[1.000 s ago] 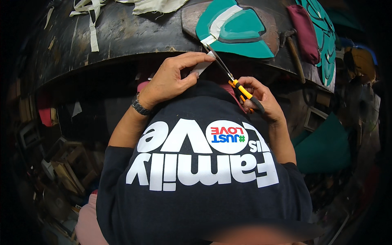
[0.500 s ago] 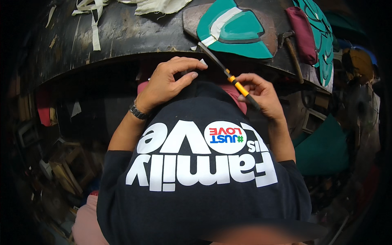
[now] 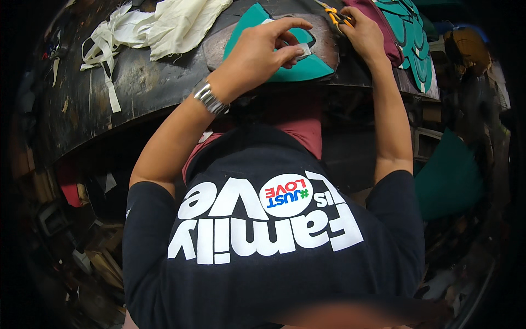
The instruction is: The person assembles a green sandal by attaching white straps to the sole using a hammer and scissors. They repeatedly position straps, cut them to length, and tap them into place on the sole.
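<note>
My left hand (image 3: pixel 260 52) is over the green shaped piece (image 3: pixel 307 70), fingers curled and index finger stretched out. A small white scrap (image 3: pixel 303 50) shows at the tip of its thumb, apparently pinched there. The hand hides much of the green piece and most of the white strip across it. The green piece lies on a brown-grey slab (image 3: pixel 219 48) at the edge of the dark table. Farther right, my right hand (image 3: pixel 366 35) is closed around the yellow and black handles of scissors (image 3: pixel 335 16), which point away to the upper left.
Off-white cloth (image 3: pixel 181 27) and a tangle of white strips (image 3: pixel 112 41) lie on the left of the dark table (image 3: pixel 139 82). Beyond my right hand are a maroon pouch-like thing (image 3: pixel 392 46) and several stacked green pieces (image 3: pixel 411 38). A green sheet (image 3: pixel 449 175) hangs lower right.
Both hands have moved forward from near my lap to over the table. My left hand now covers part of the green piece; my right hand has carried the scissors to the far right.
</note>
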`<state>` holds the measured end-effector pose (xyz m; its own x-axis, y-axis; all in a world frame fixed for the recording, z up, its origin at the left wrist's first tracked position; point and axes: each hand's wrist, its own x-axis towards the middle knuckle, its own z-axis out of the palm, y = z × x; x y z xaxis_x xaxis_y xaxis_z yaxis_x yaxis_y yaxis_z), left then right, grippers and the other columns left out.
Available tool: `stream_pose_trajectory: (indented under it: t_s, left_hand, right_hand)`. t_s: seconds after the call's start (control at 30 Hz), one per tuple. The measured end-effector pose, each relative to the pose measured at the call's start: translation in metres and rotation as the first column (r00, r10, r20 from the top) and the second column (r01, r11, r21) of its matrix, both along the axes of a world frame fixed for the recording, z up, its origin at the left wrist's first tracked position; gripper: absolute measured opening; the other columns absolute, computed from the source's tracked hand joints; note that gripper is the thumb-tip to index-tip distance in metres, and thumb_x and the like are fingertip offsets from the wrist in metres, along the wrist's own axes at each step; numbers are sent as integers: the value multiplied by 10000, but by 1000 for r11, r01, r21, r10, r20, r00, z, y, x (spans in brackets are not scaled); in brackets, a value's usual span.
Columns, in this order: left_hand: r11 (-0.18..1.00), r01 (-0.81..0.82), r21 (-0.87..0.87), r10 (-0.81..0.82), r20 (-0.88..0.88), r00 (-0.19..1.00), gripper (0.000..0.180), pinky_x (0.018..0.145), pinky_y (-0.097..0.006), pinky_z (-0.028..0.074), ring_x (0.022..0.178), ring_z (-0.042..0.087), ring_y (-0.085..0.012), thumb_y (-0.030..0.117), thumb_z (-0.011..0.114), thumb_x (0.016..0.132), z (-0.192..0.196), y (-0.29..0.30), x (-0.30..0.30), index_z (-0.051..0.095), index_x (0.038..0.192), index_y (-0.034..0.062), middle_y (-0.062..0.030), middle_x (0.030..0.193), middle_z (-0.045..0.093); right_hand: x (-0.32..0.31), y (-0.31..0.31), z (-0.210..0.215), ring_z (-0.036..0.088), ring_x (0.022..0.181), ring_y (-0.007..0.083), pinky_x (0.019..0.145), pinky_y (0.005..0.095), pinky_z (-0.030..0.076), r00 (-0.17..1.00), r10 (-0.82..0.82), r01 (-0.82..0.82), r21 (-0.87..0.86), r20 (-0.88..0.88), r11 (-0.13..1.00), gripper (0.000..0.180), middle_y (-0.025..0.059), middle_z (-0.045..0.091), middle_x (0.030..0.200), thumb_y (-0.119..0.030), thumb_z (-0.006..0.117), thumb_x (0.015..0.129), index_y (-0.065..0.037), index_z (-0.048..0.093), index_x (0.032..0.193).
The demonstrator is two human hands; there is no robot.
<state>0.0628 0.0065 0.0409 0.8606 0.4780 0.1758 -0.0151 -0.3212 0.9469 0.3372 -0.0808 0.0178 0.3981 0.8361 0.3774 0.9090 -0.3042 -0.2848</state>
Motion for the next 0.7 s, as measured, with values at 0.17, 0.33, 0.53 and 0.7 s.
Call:
stream_pose_trajectory:
  t_s: [0.17, 0.33, 0.53, 0.7]
  left_hand:
    - [1000, -16, -9, 15, -167, 986, 410, 651, -230, 549, 735, 691, -80, 107, 710, 933, -22, 2, 32, 623, 1333, 116, -41, 847, 702]
    - [995, -96, -42, 84, -216, 973, 524, 642, -231, 548, 720, 710, -106, 99, 731, 903, -37, 2, 37, 542, 1391, 81, -59, 854, 723]
    - [989, -130, -75, 120, -123, 985, 612, 627, -234, 549, 701, 711, -116, 101, 757, 880, -42, 2, 38, 485, 1428, 72, -68, 847, 724]
    - [986, -138, -89, 126, -129, 984, 657, 633, -246, 551, 692, 711, -117, 102, 766, 864, -45, 3, 41, 456, 1442, 71, -73, 821, 725]
  right_hand:
    - [8, 22, -10, 615, 1005, 408, 848, 471, 501, 986, 3, -24, -121, -170, 992, 190, 224, 646, 1072, -164, 629, 917, -90, 655, 1090]
    - [-14, 22, -25, 595, 1009, 423, 845, 495, 497, 999, 28, -21, 216, -33, 976, 179, 230, 608, 1112, -123, 607, 933, -75, 639, 1102]
    - [-43, 5, -28, 568, 1135, 401, 971, 470, 466, 988, 136, -154, 330, 77, 931, 319, 220, 580, 1213, -88, 638, 912, -71, 612, 1230]
    - [-61, -5, -32, 672, 809, 210, 774, 322, 538, 979, 194, -151, 427, -58, 892, 271, 89, 693, 951, -28, 681, 878, -64, 697, 1146]
